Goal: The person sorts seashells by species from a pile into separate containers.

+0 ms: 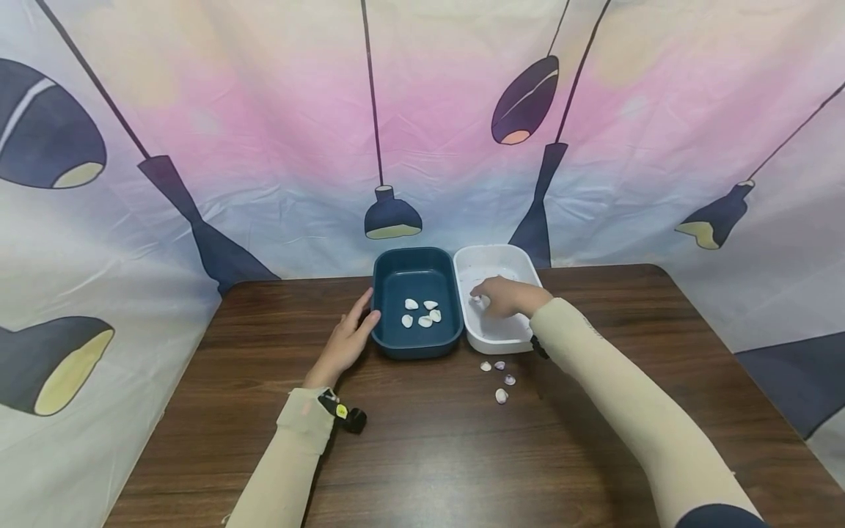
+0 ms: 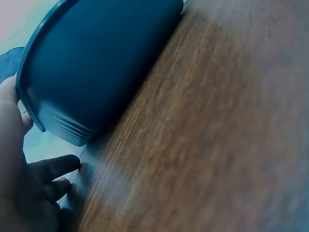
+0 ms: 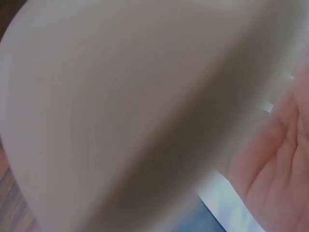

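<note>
My left hand (image 1: pixel 343 350) rests its thumb and fingers against the left side of a dark blue tray (image 1: pixel 416 343). In the left wrist view its fingers (image 2: pixel 55 167) are extended beside the tray's outer wall. Several white seashells (image 1: pixel 425 321) lie on the tray's floor. Over the inside of a white tray (image 1: pixel 498 345), my right hand (image 1: pixel 507 296) reaches down with bent fingers, pinching a small pale seashell (image 1: pixel 476 298) at the fingertips. The right wrist view shows only the palm (image 3: pixel 277 169) beyond the blurred white tray wall; the fingertips are hidden there.
Several loose shells (image 1: pixel 501 396), white and purplish, lie on the brown wooden table (image 1: pixel 409 455) in front of the white tray. The two trays stand side by side near the table's back edge. Behind them hangs a cloth (image 1: pixel 297 147) printed with lamps.
</note>
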Demonstrator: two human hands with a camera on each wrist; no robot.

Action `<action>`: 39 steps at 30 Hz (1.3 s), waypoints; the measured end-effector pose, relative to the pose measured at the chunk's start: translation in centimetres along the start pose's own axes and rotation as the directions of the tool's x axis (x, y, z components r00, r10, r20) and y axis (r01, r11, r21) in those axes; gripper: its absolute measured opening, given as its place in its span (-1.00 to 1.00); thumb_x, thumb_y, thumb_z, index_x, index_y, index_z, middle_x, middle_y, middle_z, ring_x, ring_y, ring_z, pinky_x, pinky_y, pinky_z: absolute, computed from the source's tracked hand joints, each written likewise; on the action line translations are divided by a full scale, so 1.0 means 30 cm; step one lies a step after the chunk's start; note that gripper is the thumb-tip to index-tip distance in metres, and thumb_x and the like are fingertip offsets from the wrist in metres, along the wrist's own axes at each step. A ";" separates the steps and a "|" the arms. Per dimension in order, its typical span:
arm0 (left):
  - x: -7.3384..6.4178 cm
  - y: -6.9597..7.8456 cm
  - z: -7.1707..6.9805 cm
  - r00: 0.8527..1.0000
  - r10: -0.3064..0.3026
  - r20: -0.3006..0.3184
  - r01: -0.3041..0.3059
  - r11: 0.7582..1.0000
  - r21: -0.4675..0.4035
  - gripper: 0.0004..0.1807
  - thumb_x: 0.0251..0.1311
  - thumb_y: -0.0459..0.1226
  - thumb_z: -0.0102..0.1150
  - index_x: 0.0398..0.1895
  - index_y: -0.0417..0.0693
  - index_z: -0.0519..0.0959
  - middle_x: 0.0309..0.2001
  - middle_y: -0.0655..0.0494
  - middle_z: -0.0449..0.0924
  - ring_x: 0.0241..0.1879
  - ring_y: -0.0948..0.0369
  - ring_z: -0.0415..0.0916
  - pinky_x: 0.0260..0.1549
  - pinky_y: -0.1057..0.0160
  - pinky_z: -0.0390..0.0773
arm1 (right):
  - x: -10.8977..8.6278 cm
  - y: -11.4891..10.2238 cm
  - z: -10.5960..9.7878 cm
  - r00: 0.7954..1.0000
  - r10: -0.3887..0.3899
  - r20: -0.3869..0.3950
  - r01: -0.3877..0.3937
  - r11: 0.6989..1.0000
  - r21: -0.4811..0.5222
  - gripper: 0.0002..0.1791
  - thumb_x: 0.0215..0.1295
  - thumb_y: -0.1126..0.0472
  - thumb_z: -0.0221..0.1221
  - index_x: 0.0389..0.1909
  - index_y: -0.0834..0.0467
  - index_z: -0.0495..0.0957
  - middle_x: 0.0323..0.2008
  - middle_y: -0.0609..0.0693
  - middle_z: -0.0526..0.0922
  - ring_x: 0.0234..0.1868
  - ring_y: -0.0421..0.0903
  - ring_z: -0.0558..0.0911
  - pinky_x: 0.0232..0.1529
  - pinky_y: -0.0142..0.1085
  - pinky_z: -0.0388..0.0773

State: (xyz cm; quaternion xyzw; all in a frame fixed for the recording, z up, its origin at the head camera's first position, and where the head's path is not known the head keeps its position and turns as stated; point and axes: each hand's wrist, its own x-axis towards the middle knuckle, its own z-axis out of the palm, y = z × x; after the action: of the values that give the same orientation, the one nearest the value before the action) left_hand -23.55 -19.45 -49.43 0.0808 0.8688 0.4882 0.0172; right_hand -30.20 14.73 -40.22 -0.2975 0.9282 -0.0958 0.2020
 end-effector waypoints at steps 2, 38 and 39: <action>0.000 -0.001 -0.001 1.000 0.000 0.000 0.000 1.000 0.001 -0.28 0.67 0.10 -0.13 0.75 0.25 -0.02 0.66 -0.14 0.07 0.65 -0.21 -0.09 0.59 -0.22 -0.42 | -0.018 0.000 -0.005 1.000 -0.028 -0.011 0.028 1.000 0.013 -0.44 0.37 0.43 0.14 0.40 0.42 0.47 0.36 0.32 0.54 0.38 0.30 0.51 0.43 0.06 0.41; 0.004 -0.005 0.000 1.000 -0.026 -0.001 0.026 1.000 0.014 -0.28 0.66 0.13 -0.16 0.76 0.28 -0.04 0.66 -0.16 0.06 0.65 -0.28 -0.20 0.57 -0.30 -0.39 | -0.316 -0.115 0.182 0.958 -0.203 -0.205 0.226 0.969 0.099 -0.81 0.33 0.32 0.35 -0.46 0.02 0.66 -0.59 -0.28 0.53 -0.54 -0.35 0.45 -0.45 -0.38 0.49; 0.004 -0.007 0.000 1.000 -0.022 0.001 0.022 1.000 0.014 -0.27 0.66 0.14 -0.17 0.76 0.27 -0.04 0.66 -0.16 0.06 0.65 -0.28 -0.20 0.56 -0.30 -0.40 | -0.316 -0.116 0.194 0.961 -0.192 -0.199 0.214 0.972 0.096 -0.81 0.33 0.31 0.36 -0.46 0.01 0.65 -0.61 -0.28 0.51 -0.56 -0.35 0.44 -0.48 -0.38 0.48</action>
State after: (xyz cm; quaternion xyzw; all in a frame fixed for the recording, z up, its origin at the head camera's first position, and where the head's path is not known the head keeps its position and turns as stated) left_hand -23.70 -19.55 -49.61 0.0717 0.8730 0.4820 0.0225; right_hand -18.87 17.19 -41.40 -0.3688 0.9004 -0.1975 0.1195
